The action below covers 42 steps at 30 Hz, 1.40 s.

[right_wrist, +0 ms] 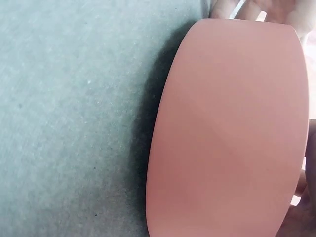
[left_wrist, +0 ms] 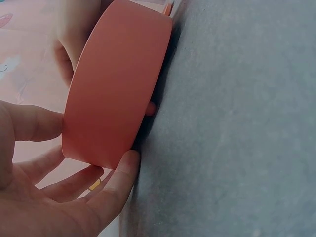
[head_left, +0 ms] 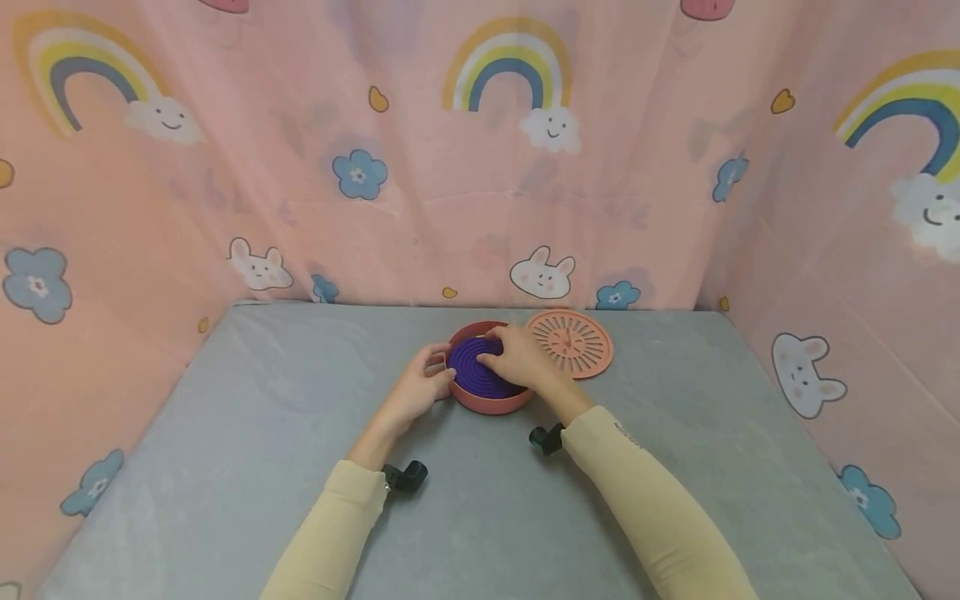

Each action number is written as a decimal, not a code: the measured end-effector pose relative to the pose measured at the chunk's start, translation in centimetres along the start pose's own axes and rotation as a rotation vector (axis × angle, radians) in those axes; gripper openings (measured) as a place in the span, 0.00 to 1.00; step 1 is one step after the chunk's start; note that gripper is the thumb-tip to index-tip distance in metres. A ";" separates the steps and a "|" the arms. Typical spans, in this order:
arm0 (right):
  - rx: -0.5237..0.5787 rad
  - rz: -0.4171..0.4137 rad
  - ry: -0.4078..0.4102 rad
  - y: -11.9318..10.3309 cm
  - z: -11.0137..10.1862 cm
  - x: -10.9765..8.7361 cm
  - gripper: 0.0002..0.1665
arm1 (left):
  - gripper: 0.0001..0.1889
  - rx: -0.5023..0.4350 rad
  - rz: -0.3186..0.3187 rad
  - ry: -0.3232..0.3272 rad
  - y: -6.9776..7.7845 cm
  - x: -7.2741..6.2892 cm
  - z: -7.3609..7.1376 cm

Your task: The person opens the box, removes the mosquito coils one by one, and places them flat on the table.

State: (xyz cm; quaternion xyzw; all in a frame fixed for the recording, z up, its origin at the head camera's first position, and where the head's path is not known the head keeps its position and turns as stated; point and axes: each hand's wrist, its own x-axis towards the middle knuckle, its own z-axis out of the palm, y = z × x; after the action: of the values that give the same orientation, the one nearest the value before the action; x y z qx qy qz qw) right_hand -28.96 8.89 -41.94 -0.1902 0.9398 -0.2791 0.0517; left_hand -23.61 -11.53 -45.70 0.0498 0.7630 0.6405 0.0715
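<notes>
Purple mat (head_left: pixel 471 377) inside the pink box (head_left: pixel 491 406)

We judge the ridged mat light and bendy, best held by its edge. Our right hand (head_left: pixel 523 357) seems to pinch it toward the box's far side; our left hand (head_left: pixel 418 387) grips the box's left wall.

Legible text, brands, numbers, signs: none read in head, left wrist or right wrist view. One small dark mark (head_left: pixel 627 435), possibly lettering, noted on the right sleeve (head_left: pixel 660 512) near the cuff in head view; too small to make out.
</notes>
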 end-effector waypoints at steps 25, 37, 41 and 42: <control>0.266 0.068 0.014 1.3 -2.8 -0.6 0.16 | 0.26 0.021 -0.011 0.007 0.3 -0.2 0.0; 0.399 0.067 -0.055 2.2 -3.9 -1.3 0.14 | 0.26 0.015 -0.012 0.001 0.2 -0.3 0.0; 0.469 0.088 -0.042 2.5 -4.6 -1.6 0.15 | 0.26 0.018 -0.017 -0.002 0.3 -0.2 0.0; 0.478 0.092 -0.037 2.6 -4.8 -1.7 0.15 | 0.26 0.016 -0.018 -0.002 0.3 -0.2 0.0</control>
State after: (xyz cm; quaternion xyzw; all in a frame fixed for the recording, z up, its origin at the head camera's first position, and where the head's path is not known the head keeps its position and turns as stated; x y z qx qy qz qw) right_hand -29.23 13.98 -39.34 -0.1347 0.8536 -0.4874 0.1252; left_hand -23.41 -11.48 -45.40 0.0439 0.7684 0.6337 0.0776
